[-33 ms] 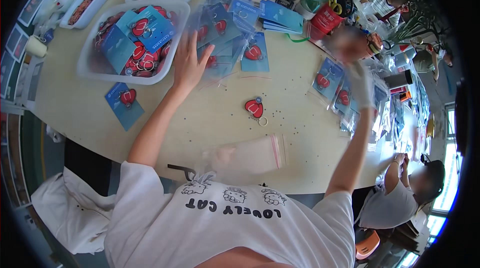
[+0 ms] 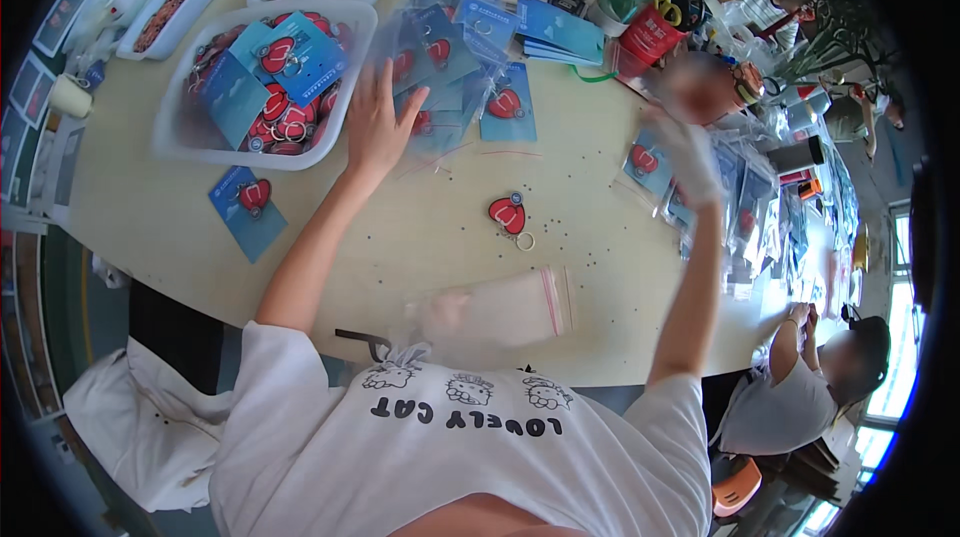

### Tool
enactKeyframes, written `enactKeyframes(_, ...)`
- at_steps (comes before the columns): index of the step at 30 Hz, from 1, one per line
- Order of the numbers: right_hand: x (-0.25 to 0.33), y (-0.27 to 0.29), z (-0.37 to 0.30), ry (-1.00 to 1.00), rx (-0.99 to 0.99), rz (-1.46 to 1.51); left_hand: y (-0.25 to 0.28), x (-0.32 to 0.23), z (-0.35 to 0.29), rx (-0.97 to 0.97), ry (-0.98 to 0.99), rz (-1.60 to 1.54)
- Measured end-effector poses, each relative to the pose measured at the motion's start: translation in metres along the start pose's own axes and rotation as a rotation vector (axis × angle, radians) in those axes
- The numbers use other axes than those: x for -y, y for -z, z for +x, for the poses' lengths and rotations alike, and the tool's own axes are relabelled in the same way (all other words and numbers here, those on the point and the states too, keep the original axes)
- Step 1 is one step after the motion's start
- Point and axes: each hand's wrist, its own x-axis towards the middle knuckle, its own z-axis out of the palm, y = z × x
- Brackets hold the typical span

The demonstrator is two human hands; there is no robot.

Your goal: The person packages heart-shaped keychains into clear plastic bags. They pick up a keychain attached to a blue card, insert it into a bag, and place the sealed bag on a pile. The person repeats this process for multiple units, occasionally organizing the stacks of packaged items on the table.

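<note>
The person's left hand (image 2: pixel 380 127) lies flat on the worktop (image 2: pixel 625 307), fingers spread and gripping nothing, between the white tub (image 2: pixel 168 144) and the heap of bagged cards (image 2: pixel 440 55). Its thumb points to the heap; I can't tell whether it touches the plastic. Over on the other side, the right hand (image 2: pixel 688 159) (pale and badly blurred from here) is above the spread of bagged cards (image 2: pixel 748 202), and I can't make out whether it has hold of anything.

A red keyring (image 2: pixel 507 215) lies alone near the middle, among dark specks, its metal ring toward the person. Nearer the person's white shirt (image 2: pixel 470 457) is a clear bag (image 2: pixel 490 309) with a pinkish strip at its right end. One blue card (image 2: pixel 248 212) bearing a red keyring sits tilted just below the tub.
</note>
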Motion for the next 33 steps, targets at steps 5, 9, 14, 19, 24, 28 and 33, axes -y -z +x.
enactKeyframes(5, 0.020, -0.129, 0.067, -0.276, 0.307, 0.484, -0.011, -0.006, 0.026, 0.140, 0.273, -0.413)
enactKeyframes(9, 0.072, -0.146, 0.088, -0.468, 0.335, 0.871, -0.031, -0.003, 0.025, -0.103, 0.082, -0.260)
enactKeyframes(14, 0.085, -0.177, 0.105, -0.343, 0.337, 0.746, -0.025, -0.017, 0.025, -0.068, 0.162, -0.126)
enactKeyframes(19, 0.113, -0.193, 0.109, -0.306, 0.370, 1.094, -0.029, 0.007, 0.038, 0.055, 0.336, -0.566)
enactKeyframes(24, 0.108, -0.201, 0.121, -0.435, 0.278, 1.069, -0.026, 0.014, 0.044, 0.129, 0.273, -0.595)
enactKeyframes(28, 0.102, -0.202, 0.132, -0.511, 0.394, 1.125, -0.028, 0.010, 0.047, 0.074, 0.316, -0.664)
enactKeyframes(33, 0.095, -0.206, 0.129, -0.418, 0.375, 1.090, -0.037, 0.000, 0.041, -0.116, 0.256, -0.383)
